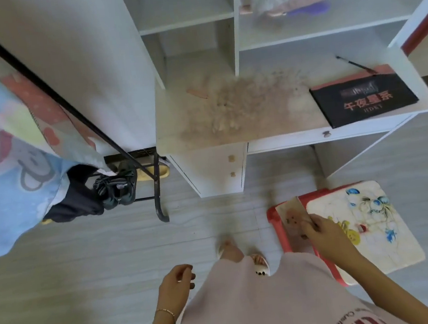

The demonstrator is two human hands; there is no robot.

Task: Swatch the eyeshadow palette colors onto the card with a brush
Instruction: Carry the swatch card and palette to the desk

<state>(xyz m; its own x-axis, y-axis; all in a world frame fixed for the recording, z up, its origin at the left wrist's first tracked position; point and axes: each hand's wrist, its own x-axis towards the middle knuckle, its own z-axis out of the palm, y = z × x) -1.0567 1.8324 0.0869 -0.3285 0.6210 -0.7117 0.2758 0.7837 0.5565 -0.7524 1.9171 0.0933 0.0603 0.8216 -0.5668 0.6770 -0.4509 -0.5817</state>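
From the head view, the card (292, 222) is a pale tan rectangle, thin and stiff, marked with small reddish-brown dabs. The right hand (324, 237) pinches its lower edge, holding it over the left edge of a red-rimmed stool (277, 223) with a worn floral top. The left hand (177, 284) hangs loosely curled, holding nothing. On the white desk (244, 135) (its surface dusty and stained), the closed black palette (363, 98) lies at the right front corner, with the slim dark brush (354, 64) just behind it.
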